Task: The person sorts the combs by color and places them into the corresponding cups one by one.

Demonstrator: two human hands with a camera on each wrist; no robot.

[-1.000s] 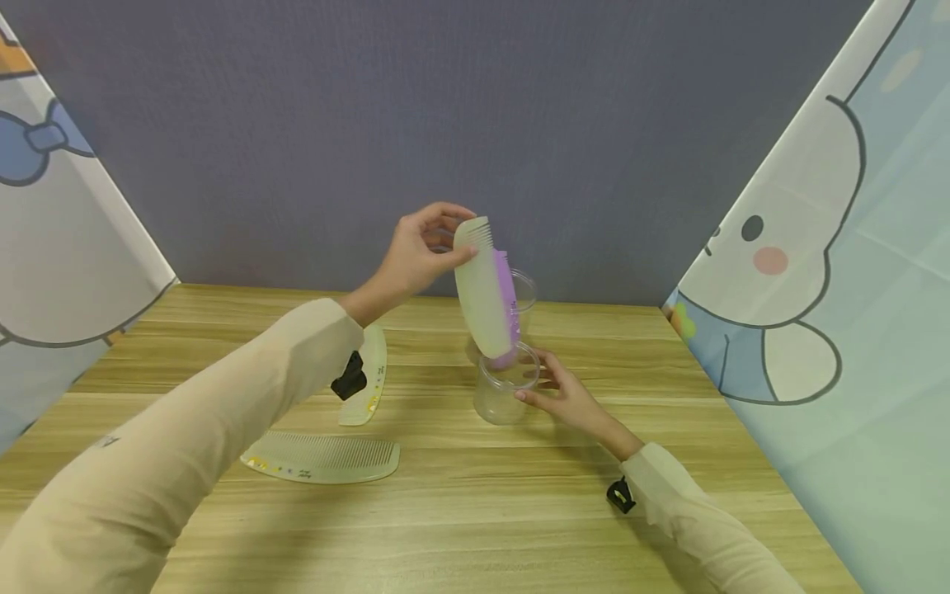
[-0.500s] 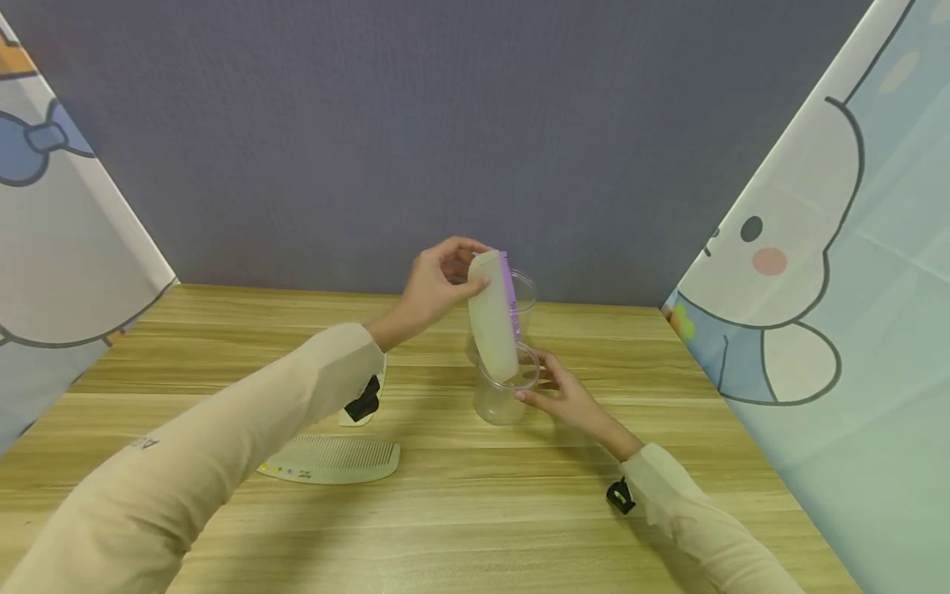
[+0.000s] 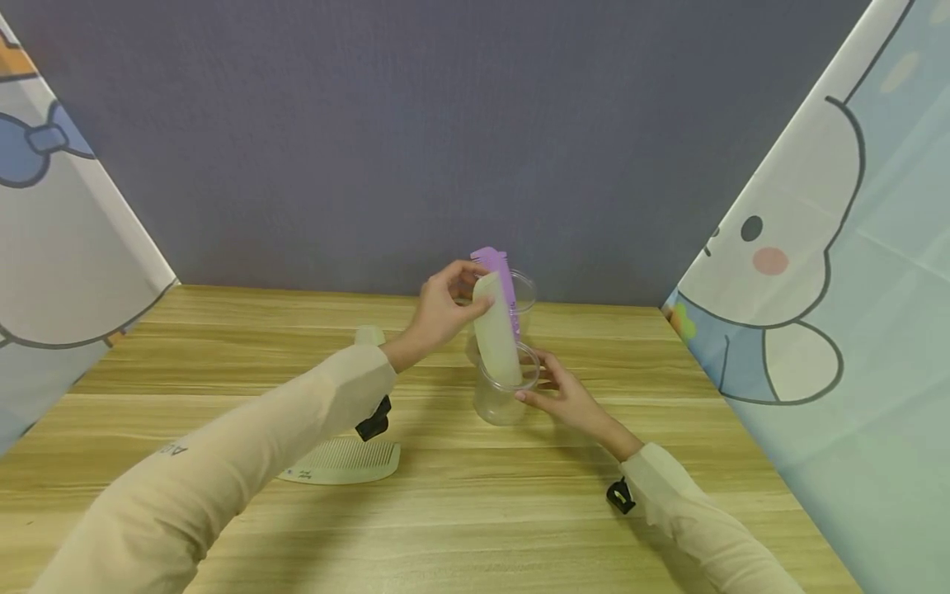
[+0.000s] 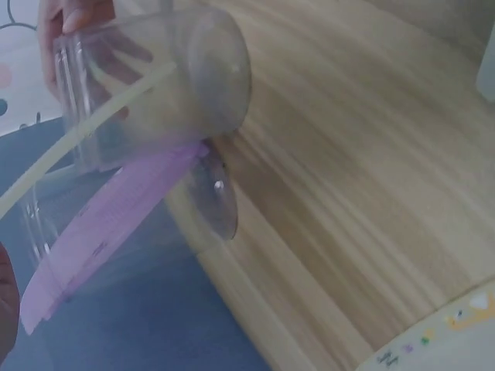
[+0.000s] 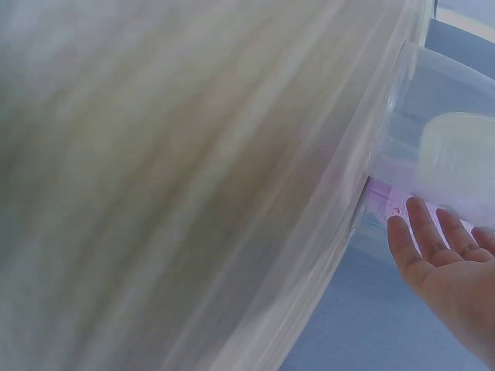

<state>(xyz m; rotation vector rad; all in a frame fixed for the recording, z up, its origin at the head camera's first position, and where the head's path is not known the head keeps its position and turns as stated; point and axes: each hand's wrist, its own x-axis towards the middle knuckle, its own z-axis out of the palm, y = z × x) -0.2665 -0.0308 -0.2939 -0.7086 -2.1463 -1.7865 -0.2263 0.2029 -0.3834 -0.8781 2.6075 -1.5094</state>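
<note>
My left hand (image 3: 466,292) pinches the top of a pale green comb (image 3: 496,342) that stands steeply with its lower end inside a clear plastic cup (image 3: 499,403) on the wooden table (image 3: 519,511). My right hand (image 3: 545,384) rests straight fingers (image 5: 433,247) against the right side of that cup (image 5: 433,147). Just behind, a purple comb (image 3: 499,276) stands in a second clear cup (image 3: 524,299). The left wrist view shows the front cup (image 4: 155,85) with the purple comb (image 4: 100,224) past it.
A pale green comb (image 3: 343,462) lies flat on the table near my left forearm, and the tip of another one (image 3: 369,335) shows behind that arm. Cartoon-print curtains (image 3: 831,272) close in both sides, and a grey wall stands at the back.
My left hand has come down and lowered the pale green comb into the front cup; the purple comb's top now shows above it. My right hand stayed on the cup.
</note>
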